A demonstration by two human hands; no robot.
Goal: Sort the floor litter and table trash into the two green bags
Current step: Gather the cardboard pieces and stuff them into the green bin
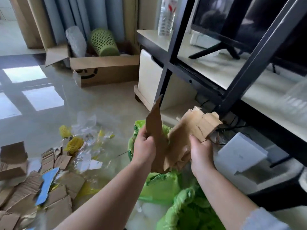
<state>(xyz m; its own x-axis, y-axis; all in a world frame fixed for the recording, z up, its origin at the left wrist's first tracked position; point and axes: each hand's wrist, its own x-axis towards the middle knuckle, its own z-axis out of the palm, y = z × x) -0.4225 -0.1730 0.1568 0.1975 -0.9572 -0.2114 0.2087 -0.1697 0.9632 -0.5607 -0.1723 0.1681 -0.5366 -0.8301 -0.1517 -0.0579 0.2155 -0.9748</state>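
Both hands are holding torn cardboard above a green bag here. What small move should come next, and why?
Probably lower the torn cardboard into the green bag and let go. The left hand and right hand both grip it right over the bag's open mouth, and more cardboard scraps wait on the floor.

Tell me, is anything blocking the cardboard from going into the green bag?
Nothing visible does. Both hands, left hand and right hand, hold the torn cardboard right above the open green bag.

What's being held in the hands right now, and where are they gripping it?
Both hands grip torn brown cardboard above a green bag: the left hand on one piece's left edge, the right hand at another's lower edge.
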